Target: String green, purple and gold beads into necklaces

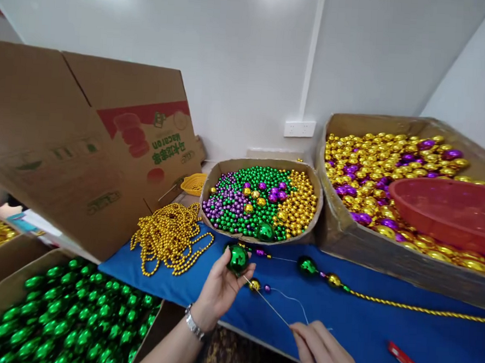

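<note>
My left hand (218,287), a metal-band watch on its wrist, holds a large shiny green bead (238,259) in its fingers. From just below that bead a thin, straight, needle-like rod (268,303) runs to my right hand (324,351), whose fingers pinch its near end. Close to the left fingers are a gold bead (255,284) and a small purple bead (267,288), with a pale thread (295,300) curving from them toward my right hand. Behind, strung beads including a dark green bead (307,266) and a gold bead (334,281) join a twisted gold cord (415,307).
A box of small green, purple and gold beads (259,239) stands on the blue cloth (365,331). Gold bead strands (167,234) lie left of it. A larger box (385,261) holds gold and purple beads and a red basin (450,210). Green beads (65,313) fill a carton lower left.
</note>
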`<state>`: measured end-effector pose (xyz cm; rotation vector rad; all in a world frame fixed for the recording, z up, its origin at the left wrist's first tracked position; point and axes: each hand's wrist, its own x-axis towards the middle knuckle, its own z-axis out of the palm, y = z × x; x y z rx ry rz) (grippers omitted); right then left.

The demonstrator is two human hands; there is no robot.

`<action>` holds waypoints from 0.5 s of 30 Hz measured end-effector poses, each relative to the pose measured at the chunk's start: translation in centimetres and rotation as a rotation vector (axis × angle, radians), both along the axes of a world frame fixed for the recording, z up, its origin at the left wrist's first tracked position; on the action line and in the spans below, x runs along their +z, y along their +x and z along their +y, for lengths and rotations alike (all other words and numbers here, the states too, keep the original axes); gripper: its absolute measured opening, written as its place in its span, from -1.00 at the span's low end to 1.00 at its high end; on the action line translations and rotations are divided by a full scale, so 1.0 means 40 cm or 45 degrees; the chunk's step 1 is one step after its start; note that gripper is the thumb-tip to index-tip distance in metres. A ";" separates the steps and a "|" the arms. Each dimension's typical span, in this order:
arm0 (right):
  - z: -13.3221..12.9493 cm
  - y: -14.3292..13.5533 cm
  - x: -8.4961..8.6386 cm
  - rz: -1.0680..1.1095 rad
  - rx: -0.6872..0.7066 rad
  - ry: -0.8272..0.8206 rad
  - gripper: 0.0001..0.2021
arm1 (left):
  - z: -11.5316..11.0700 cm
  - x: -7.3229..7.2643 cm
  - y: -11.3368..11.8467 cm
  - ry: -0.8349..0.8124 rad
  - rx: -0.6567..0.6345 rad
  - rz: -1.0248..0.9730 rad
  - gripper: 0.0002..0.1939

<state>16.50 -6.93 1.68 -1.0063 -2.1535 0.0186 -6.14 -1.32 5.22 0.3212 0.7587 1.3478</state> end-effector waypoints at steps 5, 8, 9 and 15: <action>-0.004 0.010 -0.001 -0.082 0.024 0.036 -0.61 | 0.002 -0.006 0.031 0.009 0.091 -0.019 -0.73; -0.007 0.008 -0.012 -0.042 0.003 0.042 -0.62 | -0.002 -0.007 0.043 0.024 0.110 -0.027 -0.74; -0.007 0.006 -0.018 -0.018 -0.013 0.032 -0.63 | -0.004 -0.008 0.048 0.044 0.111 -0.029 -0.74; -0.003 -0.011 -0.069 0.165 -0.085 -0.106 -0.76 | -0.045 -0.020 0.086 0.275 -0.094 0.038 -0.63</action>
